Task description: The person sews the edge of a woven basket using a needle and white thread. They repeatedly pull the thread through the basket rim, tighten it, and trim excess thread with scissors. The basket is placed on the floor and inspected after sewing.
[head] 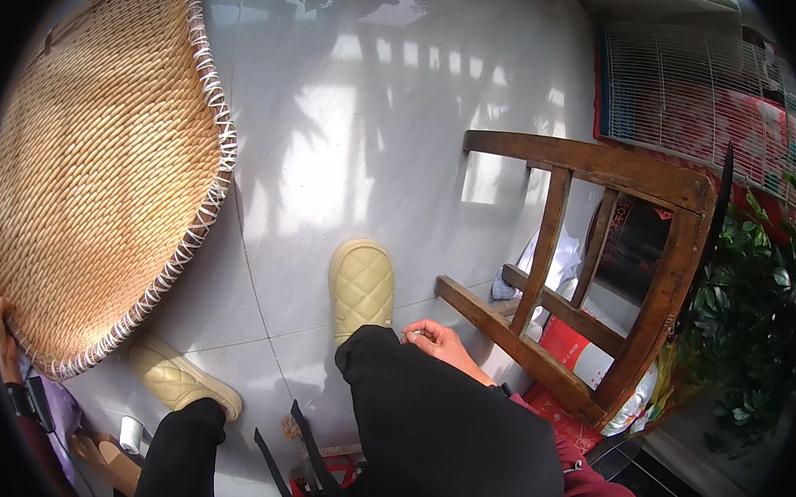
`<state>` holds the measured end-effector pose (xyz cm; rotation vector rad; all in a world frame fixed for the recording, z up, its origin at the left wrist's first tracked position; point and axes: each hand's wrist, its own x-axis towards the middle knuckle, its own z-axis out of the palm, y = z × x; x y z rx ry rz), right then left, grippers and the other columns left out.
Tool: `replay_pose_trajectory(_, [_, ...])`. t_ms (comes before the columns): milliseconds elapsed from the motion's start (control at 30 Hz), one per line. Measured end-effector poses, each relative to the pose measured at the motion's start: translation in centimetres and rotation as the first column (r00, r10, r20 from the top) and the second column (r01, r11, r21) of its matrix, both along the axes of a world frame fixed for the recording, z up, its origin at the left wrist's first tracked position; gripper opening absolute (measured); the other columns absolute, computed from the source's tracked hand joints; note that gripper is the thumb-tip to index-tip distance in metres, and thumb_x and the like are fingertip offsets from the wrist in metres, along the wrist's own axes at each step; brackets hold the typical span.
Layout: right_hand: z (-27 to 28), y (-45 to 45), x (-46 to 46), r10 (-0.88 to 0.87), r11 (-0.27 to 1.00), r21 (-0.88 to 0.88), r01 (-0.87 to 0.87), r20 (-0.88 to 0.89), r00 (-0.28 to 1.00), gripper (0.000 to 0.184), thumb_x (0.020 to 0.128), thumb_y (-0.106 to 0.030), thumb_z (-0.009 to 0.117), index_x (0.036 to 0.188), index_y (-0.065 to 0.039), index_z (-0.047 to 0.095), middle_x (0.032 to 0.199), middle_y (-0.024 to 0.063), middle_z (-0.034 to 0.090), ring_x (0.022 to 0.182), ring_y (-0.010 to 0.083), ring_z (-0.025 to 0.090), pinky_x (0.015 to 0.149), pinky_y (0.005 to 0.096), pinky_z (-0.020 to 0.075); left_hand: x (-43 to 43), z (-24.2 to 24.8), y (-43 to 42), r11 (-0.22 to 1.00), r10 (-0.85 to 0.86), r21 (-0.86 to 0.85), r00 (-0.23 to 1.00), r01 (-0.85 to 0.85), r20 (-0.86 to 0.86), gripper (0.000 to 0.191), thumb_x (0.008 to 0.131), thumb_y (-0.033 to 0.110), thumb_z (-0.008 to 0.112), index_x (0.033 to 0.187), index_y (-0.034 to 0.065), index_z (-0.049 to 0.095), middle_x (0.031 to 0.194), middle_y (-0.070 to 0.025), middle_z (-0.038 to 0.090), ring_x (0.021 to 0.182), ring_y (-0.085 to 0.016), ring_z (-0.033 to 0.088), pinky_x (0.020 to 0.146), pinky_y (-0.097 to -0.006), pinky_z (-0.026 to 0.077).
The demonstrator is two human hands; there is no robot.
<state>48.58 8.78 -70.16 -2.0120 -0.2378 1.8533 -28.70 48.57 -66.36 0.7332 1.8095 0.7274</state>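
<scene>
At the far left, my left hand (3, 342) grips the lower rim of a large woven basket tray (105, 159). White cord is laced around its rim. Beside my knee, my right hand (434, 339) is curled with its fingertips together; something small and pale shows at the fingers, too small to name. Two yellow quilted slippers, one near the middle (363, 287) and one at lower left (179, 375), are on my feet on the tiled floor (282, 263).
A wooden frame with slats (666, 283) stands at the right, with red and white bags (568, 345) behind it. Farther right are a wire cage (702, 109) and a leafy plant (739, 300). A spool of white thread (131, 434) and a cardboard box (106, 463) lie at lower left.
</scene>
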Motion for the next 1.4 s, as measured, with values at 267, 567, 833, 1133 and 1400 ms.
replay_pose_trajectory(267, [-2.6, -1.2, -0.1, -0.026, 0.987, -0.162, 0.016, -0.059, 0.998, 0.018, 0.092, -0.005, 0.052, 0.107, -0.004, 0.062, 0.075, -0.0066, 0.058, 0.066, 0.0013, 0.049, 0.061, 0.0190, 0.0406, -6.2, -9.8, -0.2, 0.993, 0.035, -0.110, 0.998, -0.029, 0.056, 0.049, 0.083, 0.013, 0.065, 0.128, 0.0018, 0.050, 0.114, -0.0065, 0.059, 0.104, -0.019, 0.055, 0.095, -0.0319, 0.043])
replay_pose_trajectory(567, [-4.9, -1.6, 0.6, -0.012, 0.994, -0.105, 0.002, -0.090, 0.996, 0.015, 0.095, -0.013, 0.054, 0.104, -0.005, 0.063, 0.080, -0.0032, 0.064, 0.070, 0.0028, 0.054, 0.066, 0.0205, 0.0453, -7.4, -14.1, 1.5, 0.978, -0.062, -0.196, 0.997, 0.070, 0.047, 0.056, 0.083, 0.016, 0.066, 0.132, 0.0011, 0.046, 0.121, -0.0081, 0.057, 0.111, -0.021, 0.053, 0.099, -0.0335, 0.040])
replay_pose_trajectory(833, [-6.0, -0.2, 1.8, 0.001, 0.976, -0.216, -0.016, -0.067, 0.998, 0.017, 0.095, -0.015, 0.056, 0.107, -0.004, 0.060, 0.078, -0.0021, 0.061, 0.068, 0.0041, 0.053, 0.063, 0.0216, 0.0447, -7.9, -16.3, 2.0, 0.982, -0.057, -0.186, 0.990, 0.033, -0.125, 0.060, 0.082, 0.011, 0.066, 0.135, -0.0019, 0.042, 0.125, -0.0119, 0.056, 0.110, -0.024, 0.056, 0.096, -0.0338, 0.044])
replay_pose_trajectory(1133, [-5.9, 1.1, 2.4, -0.038, 0.965, -0.263, 0.005, -0.120, 0.992, 0.017, 0.095, -0.014, 0.056, 0.110, -0.008, 0.061, 0.080, -0.0030, 0.062, 0.070, 0.0042, 0.055, 0.061, 0.0199, 0.0434, -2.0, -12.5, 2.1, 0.987, -0.014, -0.163, 0.988, -0.012, -0.156, 0.059, 0.081, 0.008, 0.061, 0.136, -0.0030, 0.041, 0.128, -0.0129, 0.054, 0.113, -0.025, 0.054, 0.097, -0.0336, 0.042])
replay_pose_trajectory(1400, [-3.2, 2.8, 0.8, 0.085, 0.981, -0.182, -0.069, 0.083, 0.993, 0.027, 0.095, -0.017, 0.057, 0.121, -0.009, 0.056, 0.090, 0.0034, 0.066, 0.084, 0.0103, 0.062, 0.075, 0.0265, 0.0503, -0.7, -8.8, 2.4, 0.987, -0.156, 0.014, 0.982, 0.158, -0.106, 0.059, 0.077, 0.002, 0.057, 0.134, -0.0011, 0.043, 0.129, -0.0121, 0.055, 0.115, -0.027, 0.054, 0.101, -0.0345, 0.039])
